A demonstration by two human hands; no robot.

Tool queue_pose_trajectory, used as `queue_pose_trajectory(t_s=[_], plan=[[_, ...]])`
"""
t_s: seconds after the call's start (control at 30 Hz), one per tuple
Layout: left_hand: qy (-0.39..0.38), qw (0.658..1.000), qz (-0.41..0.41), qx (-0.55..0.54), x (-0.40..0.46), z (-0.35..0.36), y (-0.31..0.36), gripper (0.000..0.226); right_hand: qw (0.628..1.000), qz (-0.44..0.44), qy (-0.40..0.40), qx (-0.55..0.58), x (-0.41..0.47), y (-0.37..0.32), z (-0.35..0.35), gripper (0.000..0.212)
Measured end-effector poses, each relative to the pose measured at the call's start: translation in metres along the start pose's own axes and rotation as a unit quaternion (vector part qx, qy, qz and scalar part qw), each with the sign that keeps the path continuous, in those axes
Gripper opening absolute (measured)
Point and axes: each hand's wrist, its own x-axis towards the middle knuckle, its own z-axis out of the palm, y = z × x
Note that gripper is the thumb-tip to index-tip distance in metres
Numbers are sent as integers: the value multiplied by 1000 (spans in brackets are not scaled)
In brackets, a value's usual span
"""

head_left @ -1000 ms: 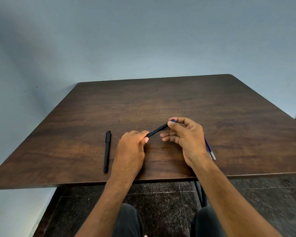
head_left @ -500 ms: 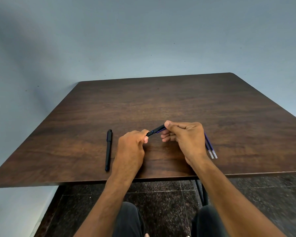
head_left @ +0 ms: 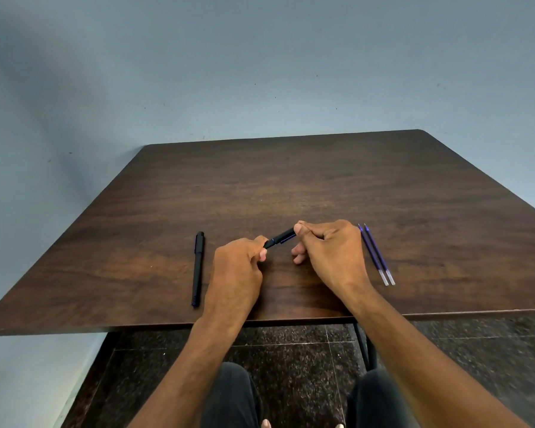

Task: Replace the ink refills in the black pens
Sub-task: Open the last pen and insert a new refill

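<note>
Both hands grip one black pen (head_left: 281, 238) above the wooden table (head_left: 322, 180): the left hand (head_left: 238, 270) pinches its lower end, the right hand (head_left: 331, 248) its upper end. A second black pen (head_left: 198, 268) lies left of the left fingers; two blue refills (head_left: 376, 254) lie side by side beyond the right knuckles.

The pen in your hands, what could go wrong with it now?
1. Both hands grip the black pen above the table, the left hand at its tip end and the right hand at the barrel. If it comes apart suddenly, a small part might drop and roll away.
2. The two blue refills lie loose beside the right wrist, so a nudge might roll them toward the near edge.
</note>
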Motion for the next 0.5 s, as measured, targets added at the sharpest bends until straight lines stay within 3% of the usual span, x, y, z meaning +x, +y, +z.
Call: queue_pose_trajectory(t_s=[0.1,0.23,0.4,0.5], plan=[[5,1000,-4,5,0,2,0,18,1000,-5,-15,4,1,2,3,15],[42,999,6,-4,-3,6,5,24,999,13,-20,47,5,3,5,21],[97,994,28,-38,-9,1,9,17,962,128,-42,238,4,-7,11,36],[104,993,12,-48,-13,-6,7,11,950,163,-66,257,-1,-19,25,23]])
